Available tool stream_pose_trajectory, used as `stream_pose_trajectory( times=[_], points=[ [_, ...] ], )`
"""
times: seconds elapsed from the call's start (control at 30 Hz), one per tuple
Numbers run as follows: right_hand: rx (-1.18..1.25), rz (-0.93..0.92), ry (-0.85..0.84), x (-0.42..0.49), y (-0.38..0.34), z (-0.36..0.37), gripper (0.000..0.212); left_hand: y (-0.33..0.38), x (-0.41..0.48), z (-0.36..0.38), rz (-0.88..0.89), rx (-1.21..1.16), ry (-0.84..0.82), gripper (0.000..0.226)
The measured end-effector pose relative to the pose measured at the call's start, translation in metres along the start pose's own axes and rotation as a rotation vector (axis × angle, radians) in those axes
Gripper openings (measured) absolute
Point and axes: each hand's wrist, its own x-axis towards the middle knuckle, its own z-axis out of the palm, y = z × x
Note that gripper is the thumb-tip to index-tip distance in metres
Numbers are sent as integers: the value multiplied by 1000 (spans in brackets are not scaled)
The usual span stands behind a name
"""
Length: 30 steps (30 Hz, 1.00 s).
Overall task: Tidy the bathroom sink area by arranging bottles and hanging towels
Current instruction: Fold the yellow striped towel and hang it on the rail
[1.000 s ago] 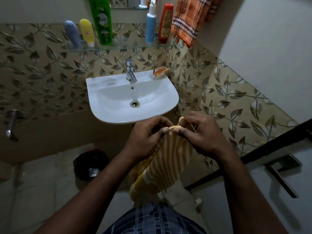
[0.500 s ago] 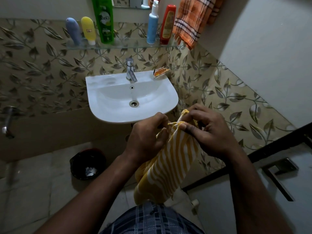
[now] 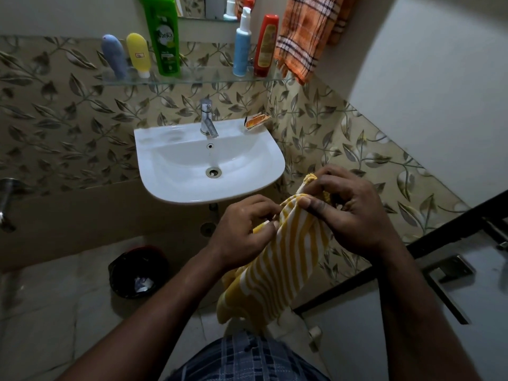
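Note:
A yellow and white striped towel (image 3: 283, 259) hangs down in front of me, right of the white sink (image 3: 170, 185). My left hand (image 3: 244, 232) pinches its upper left edge, and my right hand (image 3: 349, 213) grips its bunched top. On the glass shelf (image 3: 198, 79) stand a lilac tube (image 3: 114, 57), a yellow tube (image 3: 138, 55), a green shampoo bottle (image 3: 163, 37), a blue pump bottle (image 3: 242, 48) and a red bottle (image 3: 266, 46). An orange checked towel (image 3: 308, 34) hangs at the shelf's right end.
A tap (image 3: 207, 119) stands at the sink's back, with an orange soap packet (image 3: 257, 121) on the right rim. A black bin (image 3: 137, 270) sits on the floor at the left. A door with a metal handle (image 3: 448, 281) is at the right.
Both hands have lifted the striped towel and carried it to the right. My right hand has bunched the top of the towel.

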Motion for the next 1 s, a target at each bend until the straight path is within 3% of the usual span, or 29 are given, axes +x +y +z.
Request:
stream_pose_trajectory(
  times=[0.13,0.47,0.7,0.83,0.9,1.0],
  points=[
    [13,17,23,-3,2,-3,17,0,-2,-2,14,-53,47,8],
    [-131,78,155,-7,9,-5,14,17,-5,-5,-49,-8,162,23],
    [-209,123,186,-7,11,-9,11,19,-3,-4,-95,83,170,12],
    [-236,123,219,-8,12,-6,11,20,0,-4,-136,82,173,17],
    [-249,129,231,-7,13,-5,11,21,-1,-3,-215,-22,181,17],
    [-258,157,241,-7,17,-1,11,23,0,0,-460,-383,206,15]
  ],
)
